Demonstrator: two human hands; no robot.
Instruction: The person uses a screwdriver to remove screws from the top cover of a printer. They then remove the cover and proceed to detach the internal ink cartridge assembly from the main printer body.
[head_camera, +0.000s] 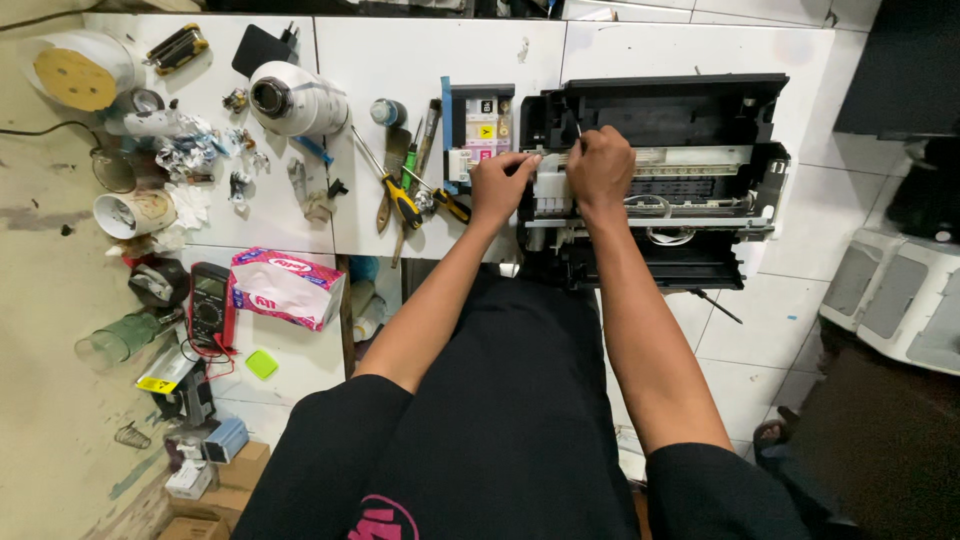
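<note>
Two bare hands work on an opened black printer (690, 110) that stands on the white tiled bench straight ahead of the person. The left hand (500, 185) is closed on the pale ink carriage (548, 185) at the printer's left end, fingers curled against it. The right hand (600, 165) sits just beside it, fingertips pinched on a thin tool (578, 128) whose tip pokes up above the knuckles; what kind of tool I cannot tell. The stripped printer looks rigid but bulky, with thin plastic rails and loose tubing that would likely crack or snag, so the solid outer frame seems the safer hold. Just left of the grip lies a grey cartridge tray (482, 125) with small black, yellow and pink label squares. Further left lie yellow-handled screwdrivers (400, 195), then a pink-and-white soft tissue pack (285, 288) nearer the person.
</note>
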